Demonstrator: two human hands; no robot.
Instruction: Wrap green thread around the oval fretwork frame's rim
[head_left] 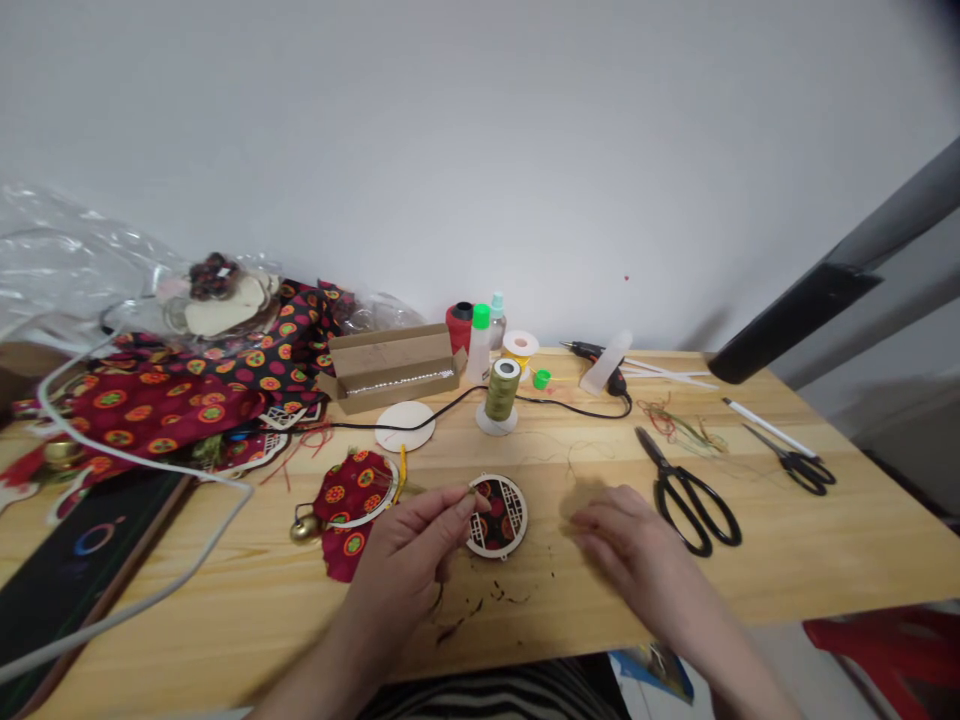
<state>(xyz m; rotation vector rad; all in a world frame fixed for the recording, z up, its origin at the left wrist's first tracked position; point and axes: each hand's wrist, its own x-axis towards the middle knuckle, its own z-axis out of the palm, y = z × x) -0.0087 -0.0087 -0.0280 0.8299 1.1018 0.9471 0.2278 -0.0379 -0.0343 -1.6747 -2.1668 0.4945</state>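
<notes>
My left hand [424, 540] is closed in a pinch at the left edge of a round ornament [501, 515] with a white lattice rim and dark patterned fabric. What lies between its fingertips is too small to make out. My right hand [626, 535] hovers over the table to the right of the ornament, its fingers smeared by motion. Left of my left hand lies a red patterned fabric piece [352, 490] with a white ring edge, a brass bell [304, 527] and some olive thread. A spool of olive thread [502, 390] stands behind the ornament.
Large black scissors [686, 490] and smaller scissors [799, 465] lie at the right, near a white pen [769, 428]. A glue gun [600, 360], bottles [480, 345] and a cardboard box [394, 375] sit along the wall. Fabric [180, 395], a phone [82, 560] and a white cable [202, 570] fill the left.
</notes>
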